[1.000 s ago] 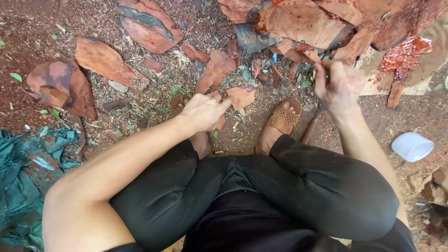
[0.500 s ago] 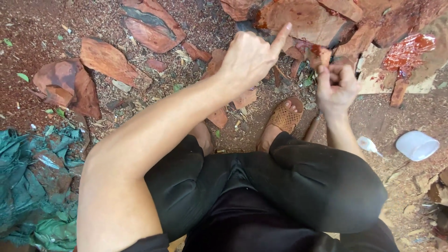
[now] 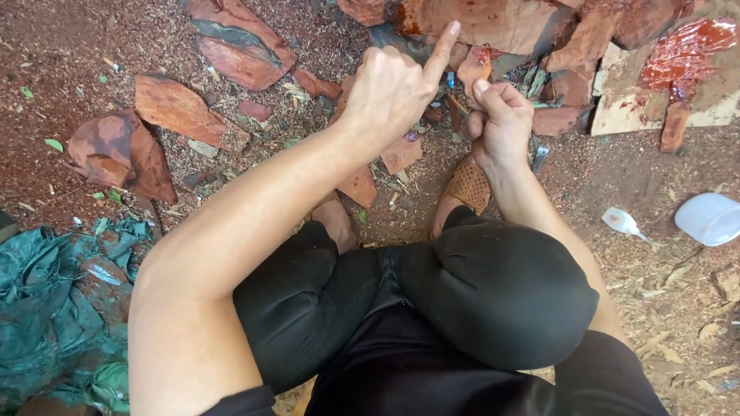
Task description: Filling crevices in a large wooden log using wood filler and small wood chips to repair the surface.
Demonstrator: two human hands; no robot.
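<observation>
Here, a person sat on the ground [image 3: 617, 177] with knees drawn up, both hands raised above a scatter of reddish wood slabs. The left hand [image 3: 389, 92] was curled into a loose fist with only the index finger pointing up and away; its fingers held nothing. The right hand [image 3: 501, 123], just beside it, was closed around a small reddish wood piece [image 3: 472, 68], whose top showed above the knuckles (what else the fist enclosed could not be told). That piece looked light and stiff, with rough, chipped edges, so a grip across its flat faces would likely serve best; thin corners might snap. Larger bark-edged slabs [image 3: 181, 108] lay towards the ground's far left, well apart from the hands, amid sawdust. At the right edge of the ground a white bowl [image 3: 708, 218] sat tilted, its contents not visible, with a small white bottle [image 3: 620, 221] lying on its side near it. A crumpled green tarp [image 3: 46, 308] filled the near left corner.
</observation>
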